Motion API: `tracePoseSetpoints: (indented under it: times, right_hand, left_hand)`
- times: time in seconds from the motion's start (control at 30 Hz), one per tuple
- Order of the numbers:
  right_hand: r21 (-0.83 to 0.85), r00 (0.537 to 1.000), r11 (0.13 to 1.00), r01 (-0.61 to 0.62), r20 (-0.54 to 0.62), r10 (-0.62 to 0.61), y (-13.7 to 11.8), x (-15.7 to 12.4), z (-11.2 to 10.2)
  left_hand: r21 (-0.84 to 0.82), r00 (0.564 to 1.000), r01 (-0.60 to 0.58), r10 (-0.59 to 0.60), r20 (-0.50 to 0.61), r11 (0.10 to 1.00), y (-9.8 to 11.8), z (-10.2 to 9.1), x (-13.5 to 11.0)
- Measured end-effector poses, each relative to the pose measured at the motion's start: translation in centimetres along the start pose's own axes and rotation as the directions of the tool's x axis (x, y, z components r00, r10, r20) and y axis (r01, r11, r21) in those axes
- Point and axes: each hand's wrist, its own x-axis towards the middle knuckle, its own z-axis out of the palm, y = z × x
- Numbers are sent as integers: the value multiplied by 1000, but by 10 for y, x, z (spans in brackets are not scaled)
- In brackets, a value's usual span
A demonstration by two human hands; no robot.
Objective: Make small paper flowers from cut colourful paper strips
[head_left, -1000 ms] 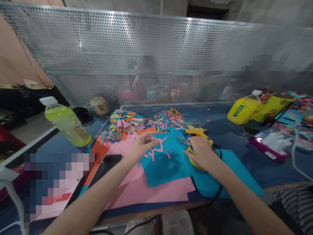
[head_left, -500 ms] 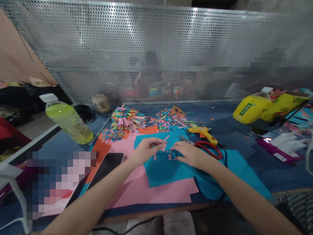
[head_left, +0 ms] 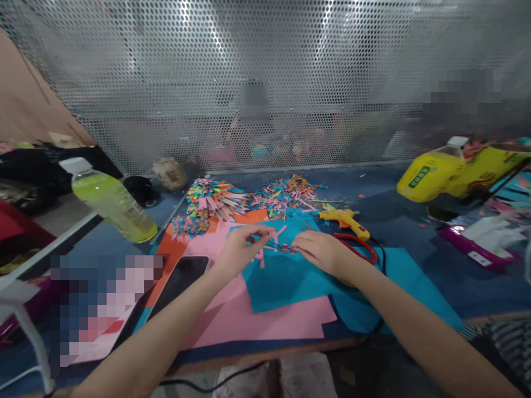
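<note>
My left hand point(head_left: 240, 249) and my right hand point(head_left: 317, 250) meet over a blue paper sheet point(head_left: 286, 276), fingers pinched together. Between them they hold a thin fringed paper strip point(head_left: 277, 247) just above the sheet. Loose pink paper slips point(head_left: 261, 258) lie under the hands. A large pink sheet point(head_left: 257, 320) lies beneath the blue one. Red-handled scissors point(head_left: 357, 244) rest just right of my right hand, with a yellow glue gun point(head_left: 343, 219) behind them.
Heaps of coloured paper cuttings point(head_left: 215, 198) lie at the back. A phone point(head_left: 178, 283) lies left of the sheets, a green drink bottle point(head_left: 110, 202) farther left. Yellow packs point(head_left: 440, 172) and a tissue pack point(head_left: 481, 243) sit right. A perforated metal screen point(head_left: 265, 83) closes the back.
My right hand left the scissors and moved left to join my left hand. Both hands now pinch the fringed strip and have lifted it slightly.
</note>
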Motion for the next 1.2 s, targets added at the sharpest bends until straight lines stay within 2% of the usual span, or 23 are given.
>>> tracePoseSetpoints:
  times: [0.17, 0.3, 0.37, 0.67, 1.2]
  right_hand:
    - [156, 997, 987, 33, 63, -43, 2, -5, -6]
    - [248, 994, 968, 42, 86, -65, 2, -8, -9]
    - [269, 993, 963, 33, 99, -62, 2, -9, -10]
    - [291, 992, 957, 16, 112, -50, 2, -10, -10]
    - [243, 994, 970, -30, 107, 4, 5, -10, -8]
  left_hand:
    - [75, 999, -34, 34, 9, 997, 5, 0, -3]
    - [43, 983, -15, 7, 181, 999, 7, 5, -6]
    - [15, 972, 15, -18, 233, 1000, 8, 7, -8]
    - [5, 961, 51, -51, 271, 999, 11, 8, -10]
    - [-191, 927, 183, -104, 361, 965, 2, 12, -10]
